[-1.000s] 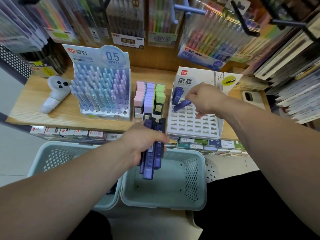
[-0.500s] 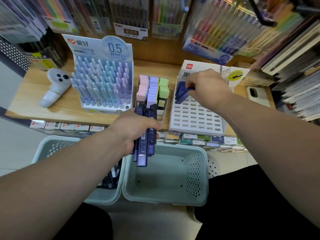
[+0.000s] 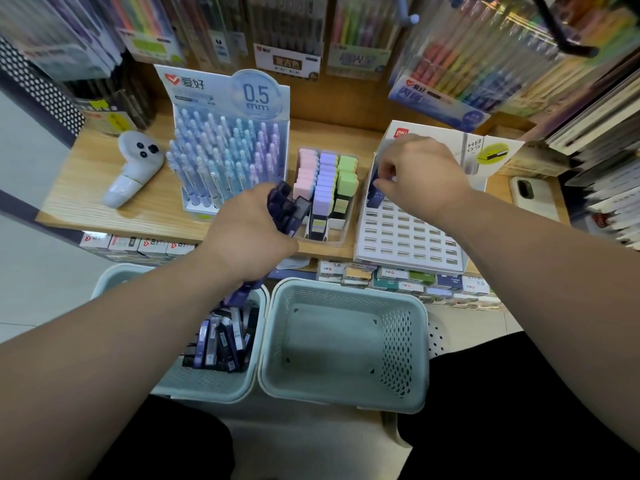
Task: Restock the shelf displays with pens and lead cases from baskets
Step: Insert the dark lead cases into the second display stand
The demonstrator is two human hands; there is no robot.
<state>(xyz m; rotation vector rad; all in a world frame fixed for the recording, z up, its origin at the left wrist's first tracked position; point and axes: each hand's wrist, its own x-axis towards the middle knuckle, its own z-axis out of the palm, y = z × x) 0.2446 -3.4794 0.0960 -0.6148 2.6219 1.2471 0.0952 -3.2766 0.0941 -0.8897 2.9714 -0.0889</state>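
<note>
Over wooden shelf (image 3: 86,188), right fingers (image 3: 390,166) pinch a half-hidden lead case (image 3: 374,197); left fingers (image 3: 259,195) clasp a blurred bundle (image 3: 288,209).

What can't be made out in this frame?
All in the head view:
- The number of lead cases in the bundle: the left hand wraps it.
- Whether the right hand pinches the dark blue case or only presses it; the hand also covers the white display's top slots.
- Left basket contents: the left forearm covers most.
- Hanging pack labels: blurred.
</note>
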